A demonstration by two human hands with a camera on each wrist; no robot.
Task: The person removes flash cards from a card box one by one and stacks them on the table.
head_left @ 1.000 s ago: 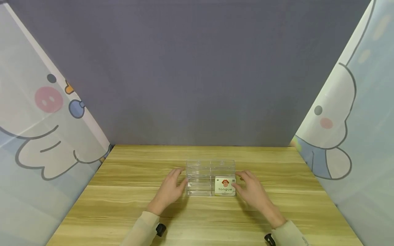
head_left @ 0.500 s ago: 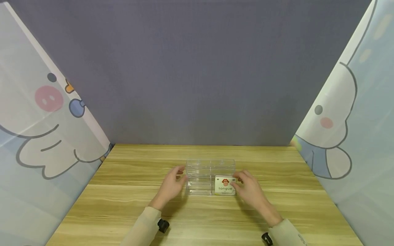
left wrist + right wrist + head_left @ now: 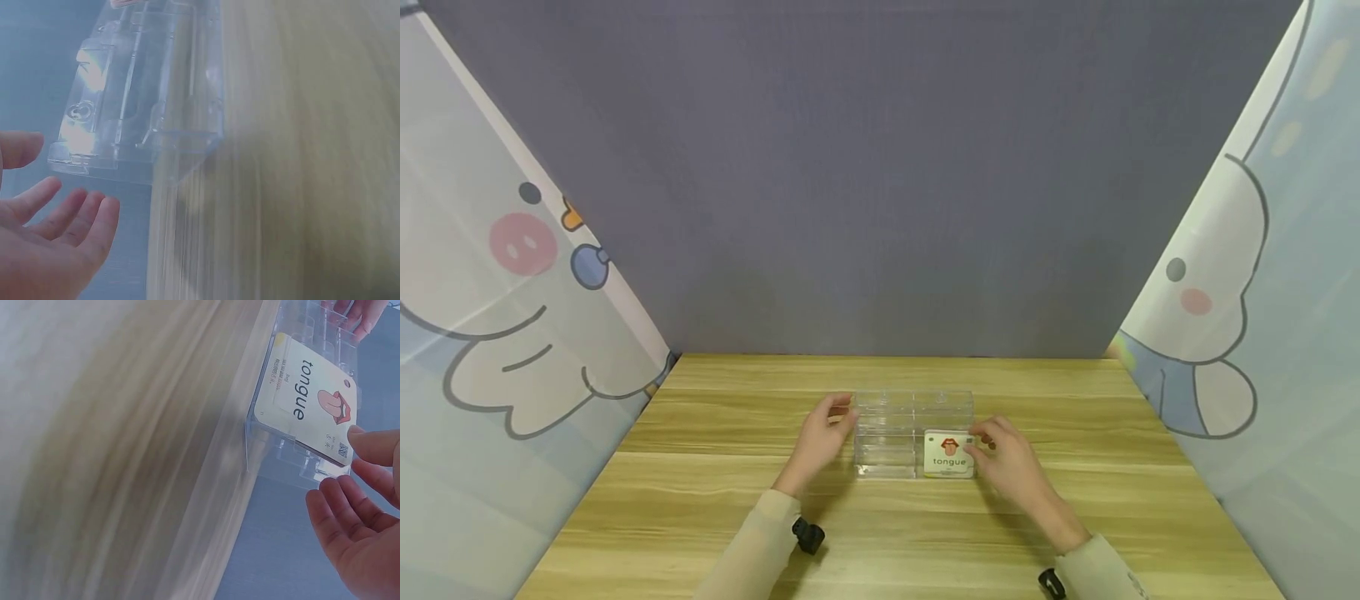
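- Holder (image 3: pixel 898 433) of clear plastic stands mid-table (image 3: pixel 715 500), a "tongue" card (image 3: pixel 949 454) in its front right slot.
- Left hand (image 3: pixel 822 437) and right hand (image 3: pixel 1009 462) flank its ends, fingers relaxed, gripping nothing.
- It looks light, stiff, slick and brittle; best held by both end walls.

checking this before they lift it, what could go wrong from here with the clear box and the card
The clear plastic compartment box is light and glossy, flanked by the left hand and right hand; an uneven squeeze could make it slip or tilt. The white "tongue" picture card stands in the front right slot, so a tilt might drop it onto the wooden table.
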